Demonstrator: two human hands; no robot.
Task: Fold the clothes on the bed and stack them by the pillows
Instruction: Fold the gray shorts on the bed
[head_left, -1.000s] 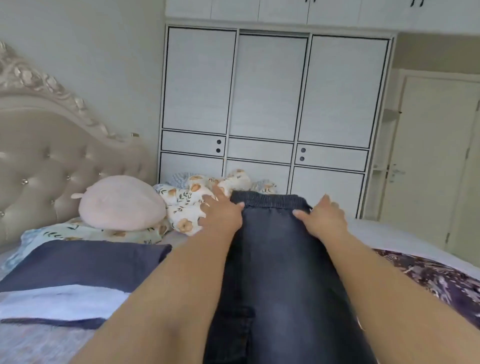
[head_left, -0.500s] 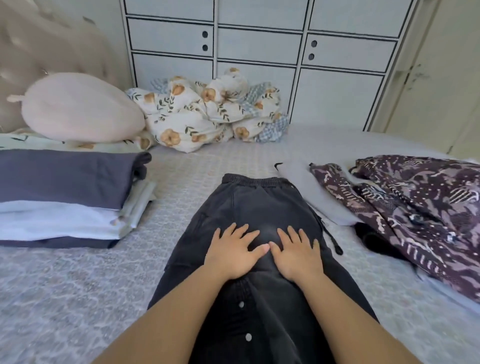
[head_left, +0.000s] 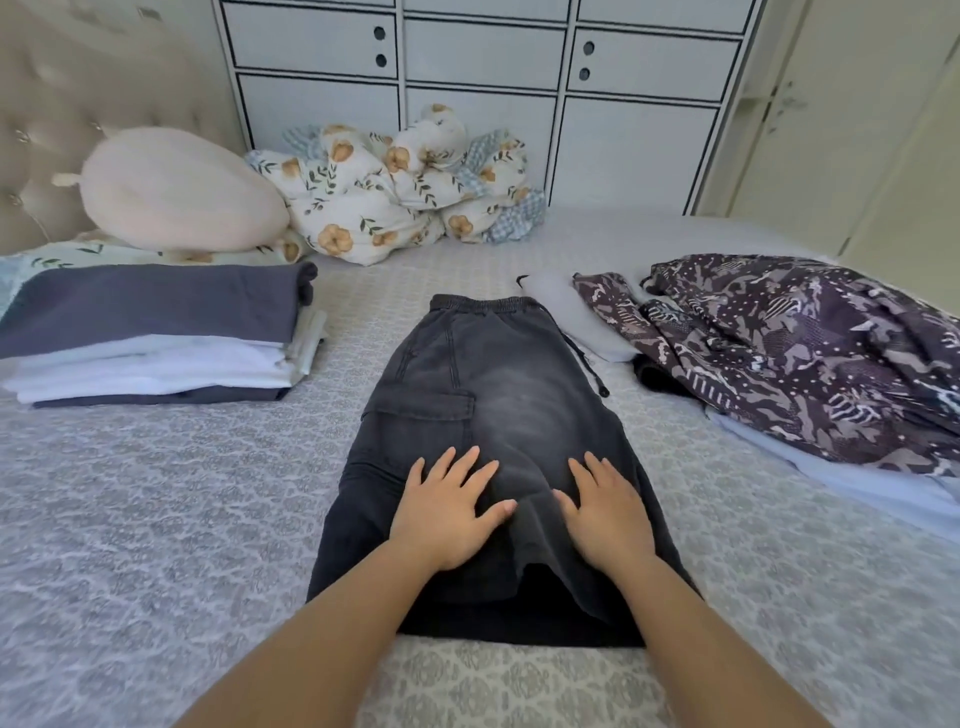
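Observation:
Dark grey denim shorts (head_left: 498, 395) lie flat on the bed in front of me, elastic waistband at the far end. My left hand (head_left: 447, 512) and my right hand (head_left: 605, 512) press flat on the near half of the shorts, fingers spread, a small gap between them. A stack of folded clothes (head_left: 150, 332), dark blue on top and white beneath, sits at the left next to a pink plush pillow (head_left: 176, 189). A heap of unfolded patterned purple clothing (head_left: 795, 353) lies at the right.
A bunched floral quilt (head_left: 400, 182) lies against the far edge of the bed below white wardrobe doors (head_left: 483, 104). The tufted headboard (head_left: 62, 104) rises at the left. A pale garment (head_left: 566, 312) peeks out beside the patterned heap. The grey patterned bedspread (head_left: 171, 509) lies around the shorts.
My hands slid from the waistband toward me down the shorts, then parted a little. The camera tilted down from the wardrobe to the bed.

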